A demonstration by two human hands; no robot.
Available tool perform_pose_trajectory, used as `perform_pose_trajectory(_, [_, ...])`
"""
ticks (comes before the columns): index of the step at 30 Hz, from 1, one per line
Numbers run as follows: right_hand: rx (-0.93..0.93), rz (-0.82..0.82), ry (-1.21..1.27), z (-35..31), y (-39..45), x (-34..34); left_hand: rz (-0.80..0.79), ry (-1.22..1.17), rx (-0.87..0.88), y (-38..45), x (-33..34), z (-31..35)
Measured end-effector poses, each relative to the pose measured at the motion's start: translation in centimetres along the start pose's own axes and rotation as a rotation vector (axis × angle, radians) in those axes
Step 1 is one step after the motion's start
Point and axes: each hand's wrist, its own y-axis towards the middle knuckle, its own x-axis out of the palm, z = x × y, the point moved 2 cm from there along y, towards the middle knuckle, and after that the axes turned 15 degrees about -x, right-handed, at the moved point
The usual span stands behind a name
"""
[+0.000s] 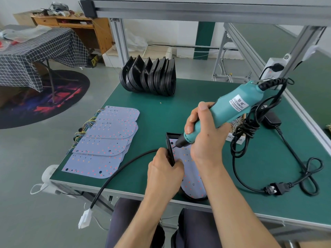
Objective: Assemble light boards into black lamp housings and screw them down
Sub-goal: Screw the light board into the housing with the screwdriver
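My body, as seen from above:

- My left hand (163,171): bare, no glove, no ring or watch showing. Forearm bare to the near edge of view, no sleeve visible.
- My right hand (204,133): bare, no glove or ring; thumbnail short and unpainted. A few small dark specks on the back of the hand. Wrist and forearm bare, no sleeve or watch visible.
- My dark navy cloth trousers (125,224): plain, matte, covering both thighs at the near edge, left and right legs parted by a narrow gap.
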Motion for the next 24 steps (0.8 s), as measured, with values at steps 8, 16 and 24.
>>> perform_pose_trajectory(8, [-0.019, -0.047, 0.053, -0.2, 0.0, -0.3, -0.054, -0.019, -0.047, 0.3, -0.2, -0.2])
perform_pose_trajectory(16, [-0.035, 0.064, 0.114, -2.3, 1.4, -2.1, -0.04, 0.034, -0.065, 0.8, -0.3, -0.6])
perform_pose_trajectory(24, [0.145, 0.252, 0.245, -2.4, 0.4, -10.8, 0.204, 0.037, 0.026, 1.1, -3.2, 1.7])
